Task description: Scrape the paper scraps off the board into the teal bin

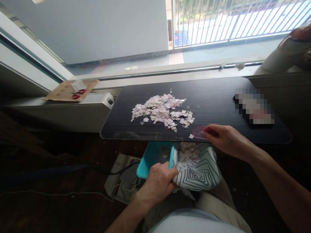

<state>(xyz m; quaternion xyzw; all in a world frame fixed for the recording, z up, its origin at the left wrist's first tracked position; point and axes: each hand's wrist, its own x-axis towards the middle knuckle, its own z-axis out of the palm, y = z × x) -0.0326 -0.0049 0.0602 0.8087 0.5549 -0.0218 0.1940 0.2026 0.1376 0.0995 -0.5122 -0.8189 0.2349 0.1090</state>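
My right hand (222,137) is closed in a pinch on a clear protractor (199,132) with pink markings, which lies flat near the front edge of the dark table (213,103). A small white paper scrap (191,136) lies at the protractor's left end. Below the table edge, my left hand (161,178) grips the side of a white cloth pouch (204,173) with black line patterns. Paper scraps (189,153) lie inside the pouch. A teal bin (145,160) stands against the pouch's left side, beside my left knuckles. A loose heap of paper scraps (160,108) covers the table's middle.
A blurred-out item, probably a phone (255,106), lies at the table's right. Red-handled scissors (79,94) rest on a brown paper envelope (60,90) on the sill at left. A white radiator (99,98) adjoins the table. A power strip or box (119,174) sits on the floor.
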